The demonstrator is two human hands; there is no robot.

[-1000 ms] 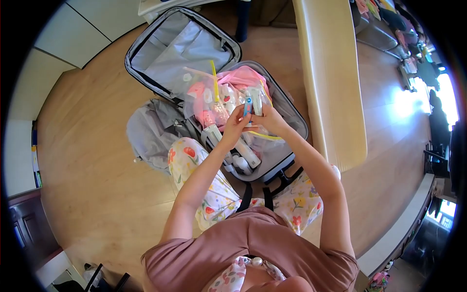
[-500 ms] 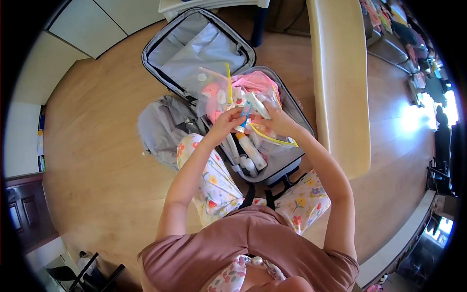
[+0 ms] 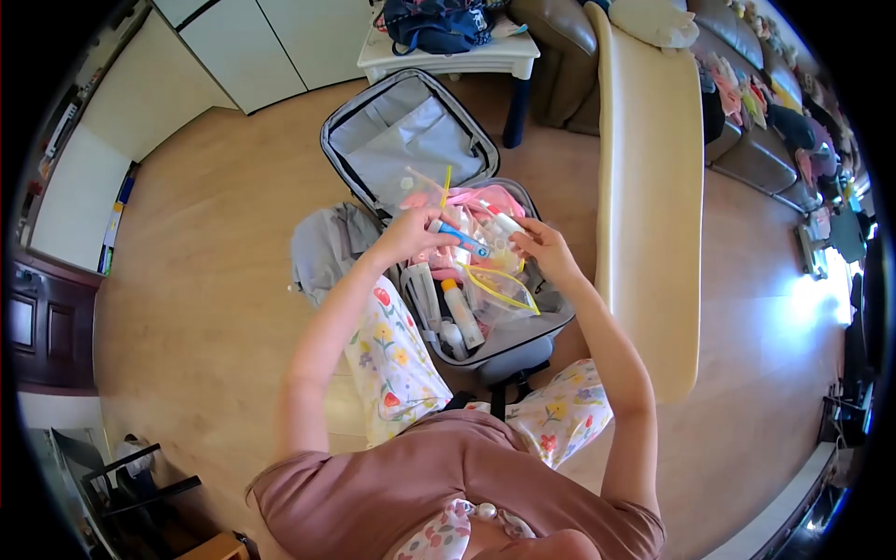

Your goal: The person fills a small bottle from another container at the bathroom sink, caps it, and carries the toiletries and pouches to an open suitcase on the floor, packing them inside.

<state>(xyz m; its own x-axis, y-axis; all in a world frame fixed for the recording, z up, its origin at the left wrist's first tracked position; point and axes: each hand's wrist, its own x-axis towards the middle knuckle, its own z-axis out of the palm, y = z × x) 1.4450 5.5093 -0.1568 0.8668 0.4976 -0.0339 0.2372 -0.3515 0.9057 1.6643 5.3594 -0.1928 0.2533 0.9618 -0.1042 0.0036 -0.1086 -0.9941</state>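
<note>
My left hand [image 3: 408, 235] is closed around the end of a blue-and-white tube [image 3: 462, 239] above the open suitcase [image 3: 519, 353]. Close by, my right hand [image 3: 549, 252] grips a small white tube [image 3: 507, 223] with a red tip between thumb and fingers. Under both hands lies a clear plastic zip bag [image 3: 499, 297] with yellow zip strips, its mouth apart. Pink items [image 3: 490, 198] fill the suitcase behind it. Nearer my body, a white bottle with an orange cap [image 3: 463, 313] lies beside a long white tube [image 3: 423, 294].
A grey fabric bag [image 3: 327, 247] lies left of the suitcase. The long cream slide-like board [image 3: 651, 215] runs along the right. Behind the raised lid [image 3: 411, 140] stands a white table [image 3: 448, 62] bearing a dark backpack [image 3: 439, 23]. A brown sofa [image 3: 560, 56] is at the back.
The view has tilted up, showing more of the room's far side. My hands have moved slightly apart, and the blue-and-white tube has turned from steep to nearly level.
</note>
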